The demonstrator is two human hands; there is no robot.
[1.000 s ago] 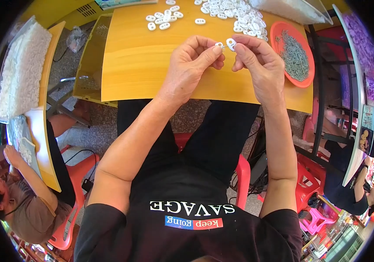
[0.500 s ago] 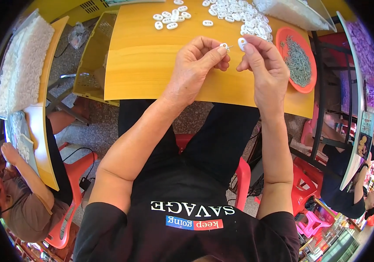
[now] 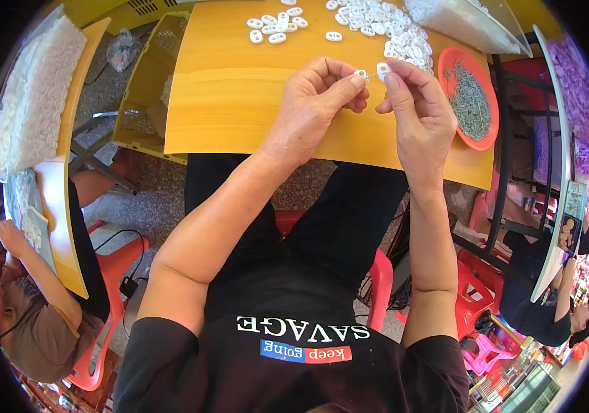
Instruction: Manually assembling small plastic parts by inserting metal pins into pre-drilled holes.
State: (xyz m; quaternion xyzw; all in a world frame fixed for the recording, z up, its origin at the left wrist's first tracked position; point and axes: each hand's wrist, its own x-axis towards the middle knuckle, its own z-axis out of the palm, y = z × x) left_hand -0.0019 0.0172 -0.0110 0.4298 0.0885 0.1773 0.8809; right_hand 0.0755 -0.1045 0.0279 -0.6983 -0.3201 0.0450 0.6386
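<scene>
Above the yellow table (image 3: 229, 103), my left hand (image 3: 312, 107) pinches a small white plastic piece (image 3: 360, 73) between thumb and fingers. A thin metal screw (image 3: 370, 76) sticks out of that piece toward the right. My right hand (image 3: 420, 113) is closed on a white oval plastic piece (image 3: 382, 69) with a hole in it, held upright between thumb and forefinger. The screw's tip is close to this oval piece; whether they touch is too small to tell.
Loose white oval pieces (image 3: 401, 31) are heaped at the far right, with a smaller group (image 3: 277, 27) at the far middle. An orange-red bowl (image 3: 488, 138) of metal screws (image 3: 470, 103) stands by the right edge. A yellow crate (image 3: 136, 120) is left of the table. Co-workers sit at both sides.
The gap between the screw's tip and the oval piece in my right hand has narrowed slightly. Both hands keep their pinches.
</scene>
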